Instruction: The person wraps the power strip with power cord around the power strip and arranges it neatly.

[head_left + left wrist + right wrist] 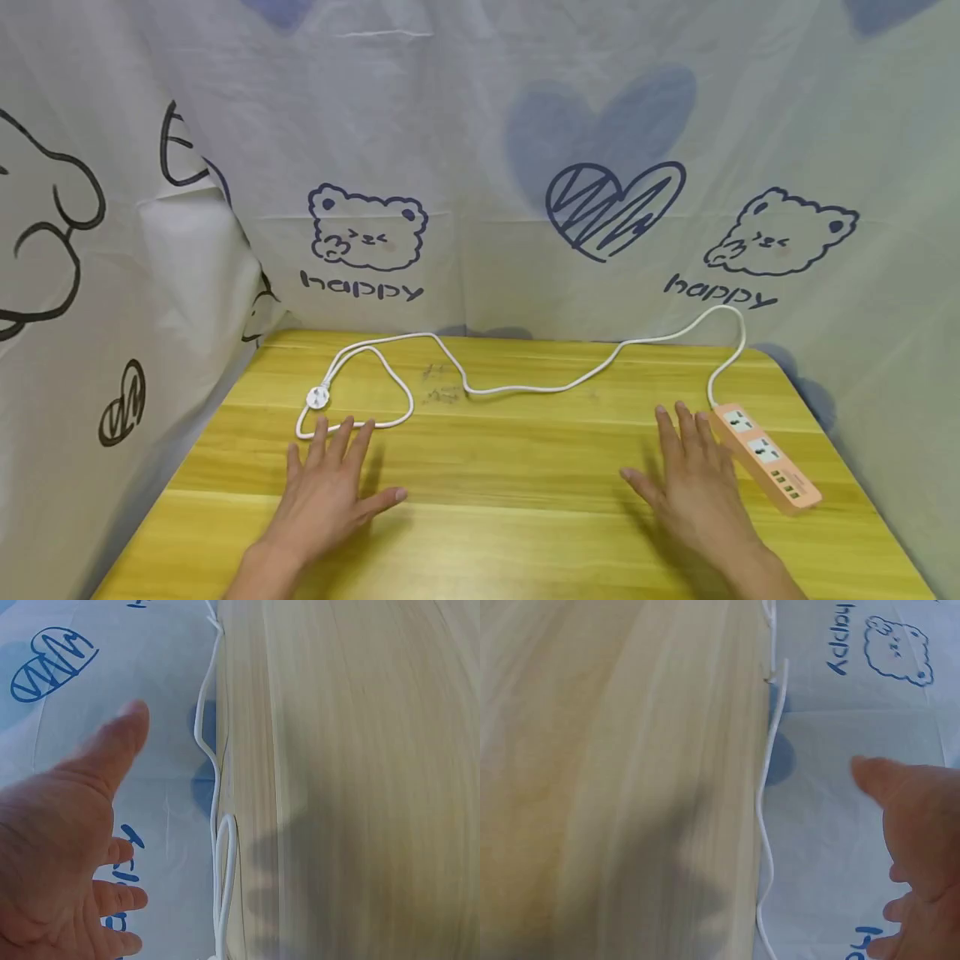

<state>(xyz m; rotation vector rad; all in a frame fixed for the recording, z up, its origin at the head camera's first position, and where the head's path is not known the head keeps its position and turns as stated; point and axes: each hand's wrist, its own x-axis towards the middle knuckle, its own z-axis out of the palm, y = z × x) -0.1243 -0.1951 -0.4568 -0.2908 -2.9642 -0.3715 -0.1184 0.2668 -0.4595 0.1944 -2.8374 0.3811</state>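
My left hand (pixel 322 496) is spread palm down over the left side of the table, its fingertips close to a loop of white cord (pixel 411 400). At the cord's left end lies a round white plug (pixel 318 397). On the right, an orange power strip (pixel 776 467) with two sockets and several USB ports lies at a slant. Beside it, my right hand (pixel 697 492) is held with fingers extended, nothing in its grasp. The left wrist view shows the left hand's thumb and fingers (pixel 120 898) with nothing between them; so does the right wrist view for the right hand (pixel 922 847).
The yellow wood-grain table (pixel 510 467) has its back edge against a pale curtain (pixel 480 167) printed with bears and hearts. Another stretch of that cloth hangs along the left. The cord winds along the table's back part, arching near the right corner.
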